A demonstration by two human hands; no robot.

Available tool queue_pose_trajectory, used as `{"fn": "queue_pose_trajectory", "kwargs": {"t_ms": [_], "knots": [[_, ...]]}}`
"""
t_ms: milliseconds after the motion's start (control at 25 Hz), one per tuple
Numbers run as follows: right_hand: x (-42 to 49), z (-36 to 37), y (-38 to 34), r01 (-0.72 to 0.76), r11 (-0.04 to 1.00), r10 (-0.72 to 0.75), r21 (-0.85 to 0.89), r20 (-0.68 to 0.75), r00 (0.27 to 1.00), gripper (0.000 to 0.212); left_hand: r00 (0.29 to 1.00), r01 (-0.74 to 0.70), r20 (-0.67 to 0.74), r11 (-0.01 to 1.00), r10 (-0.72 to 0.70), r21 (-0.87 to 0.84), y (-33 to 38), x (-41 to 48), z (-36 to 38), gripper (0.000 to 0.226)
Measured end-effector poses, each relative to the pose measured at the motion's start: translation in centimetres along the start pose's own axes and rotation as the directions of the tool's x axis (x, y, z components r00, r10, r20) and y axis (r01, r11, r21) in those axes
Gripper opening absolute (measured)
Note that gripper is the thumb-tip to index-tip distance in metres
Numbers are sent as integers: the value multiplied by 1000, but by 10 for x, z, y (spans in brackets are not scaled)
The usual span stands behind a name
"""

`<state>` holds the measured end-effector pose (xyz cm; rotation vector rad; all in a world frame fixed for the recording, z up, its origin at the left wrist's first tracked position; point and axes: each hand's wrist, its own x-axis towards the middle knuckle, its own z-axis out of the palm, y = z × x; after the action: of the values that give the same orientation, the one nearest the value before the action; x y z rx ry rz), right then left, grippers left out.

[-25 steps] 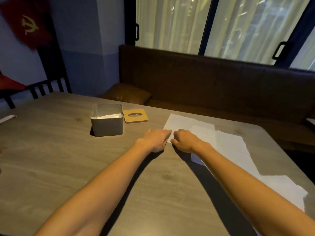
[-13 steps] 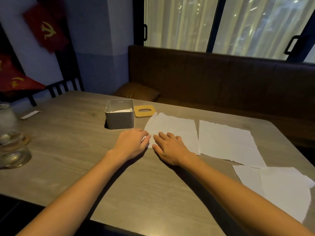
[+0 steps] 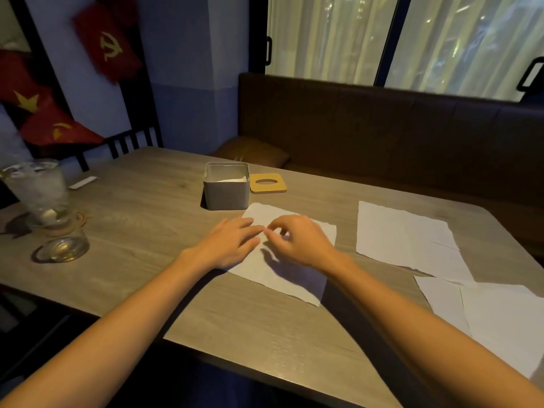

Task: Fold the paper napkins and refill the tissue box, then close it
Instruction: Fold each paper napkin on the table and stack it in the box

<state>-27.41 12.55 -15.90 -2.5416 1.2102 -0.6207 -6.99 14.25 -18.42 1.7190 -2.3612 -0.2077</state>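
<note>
A grey tissue box (image 3: pixel 226 192) stands open on the table with white napkins inside. Its tan wooden lid (image 3: pixel 278 187), with an oval hole, lies flat just right of the box. One white napkin (image 3: pixel 282 275) is spread in front of the box. My left hand (image 3: pixel 229 244) lies flat on the napkin's left part, fingers stretched out. My right hand (image 3: pixel 300 241) hovers over its middle with fingers curled, thumb and forefinger meeting at the paper. Whether paper is pinched between them is hidden.
More flat napkins lie to the right (image 3: pixel 403 231) and at the near right edge (image 3: pixel 500 316). A tall glass of ice (image 3: pixel 38 189) and a glass ashtray (image 3: pixel 63 248) stand at the left. A brown bench (image 3: pixel 382 128) runs behind the table (image 3: pixel 141 207).
The napkin has come nearer, out in front of the box, and both hands now sit further onto it. My right hand has lifted off flat and curled its fingers.
</note>
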Motion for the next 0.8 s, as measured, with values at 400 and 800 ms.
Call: {"fn": "queue_pose_trajectory", "kwargs": {"t_ms": [400, 800], "knots": [[-13, 12, 48, 52, 985, -6, -165, 266, 964, 68, 994, 111, -1, 992, -112, 56, 24, 23, 7, 59], [-1, 23, 51, -20, 955, 120, -296, 325, 938, 69, 966, 205, 127, 966, -226, 156, 0, 12, 22, 70]]}}
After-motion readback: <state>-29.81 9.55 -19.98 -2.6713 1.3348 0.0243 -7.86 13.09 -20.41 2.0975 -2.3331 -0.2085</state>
